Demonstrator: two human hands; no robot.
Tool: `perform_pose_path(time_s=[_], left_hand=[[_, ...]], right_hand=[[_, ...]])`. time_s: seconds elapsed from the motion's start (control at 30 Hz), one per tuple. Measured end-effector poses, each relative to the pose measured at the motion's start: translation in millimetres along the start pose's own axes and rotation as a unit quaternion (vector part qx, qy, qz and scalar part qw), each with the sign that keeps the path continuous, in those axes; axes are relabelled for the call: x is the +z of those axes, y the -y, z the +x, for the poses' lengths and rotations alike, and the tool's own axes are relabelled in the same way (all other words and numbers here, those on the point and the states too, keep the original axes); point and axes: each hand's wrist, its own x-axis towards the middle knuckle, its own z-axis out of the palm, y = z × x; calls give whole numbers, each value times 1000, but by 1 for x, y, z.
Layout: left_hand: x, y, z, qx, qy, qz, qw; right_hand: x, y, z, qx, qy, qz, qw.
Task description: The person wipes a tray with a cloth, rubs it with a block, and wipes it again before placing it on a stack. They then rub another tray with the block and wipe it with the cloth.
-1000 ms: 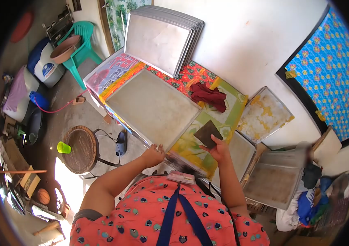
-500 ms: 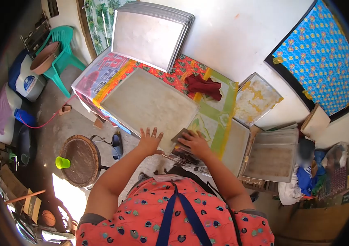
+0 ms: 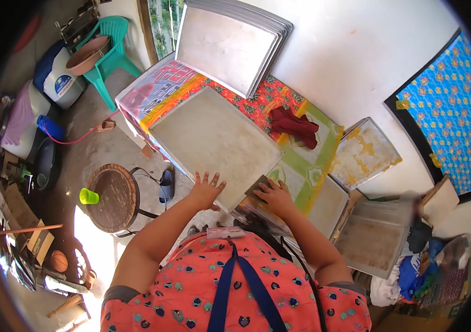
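A flat metal baking tray (image 3: 216, 135) with a worn, greyish surface lies on the covered table. My left hand (image 3: 207, 191) rests with fingers spread on its near left edge. At the tray's right-hand edge, close to the near corner, my right hand (image 3: 274, 196) grips a dark, flat, squarish scraper-like piece (image 3: 256, 187). The fingers of that hand lie over the piece's right side, hiding part of it. A crumpled dark red cloth (image 3: 295, 127) is on the table beyond my right hand.
Stacked metal trays (image 3: 227, 47) lean on the wall at the back of the table. A yellow-stained tray (image 3: 365, 152) and more trays (image 3: 368, 238) stand at right. To the left are a round stool (image 3: 113, 199) with a green cup (image 3: 88, 196) and a green chair (image 3: 108, 52).
The camera view has turned slightly, so the room sits differently in the picture. Both hands stay at the tray's near edges, and the right keeps the dark flat piece.
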Motion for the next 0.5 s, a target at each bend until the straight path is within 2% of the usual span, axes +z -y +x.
perform_pose_path(time_s=[0.13,0.23,0.33,0.43,0.5], left_hand=[[-7,-3,-1,-12,33,-22,999],[-11,-2,-2,-19,51,-29,998],[-11,-4,3,-32,56,-37,997],[-4,-6,4,-31,34,-50,998],[-8,-4,0,-36,44,-53,997]], right_hand=[[7,0,24,-18,-38,5,999],[-6,-3,10,-4,18,11,1000],[10,-8,10,-12,-6,-8,1000],[22,-5,45,-8,-64,-47,997],[13,-8,41,-22,-30,-27,999]])
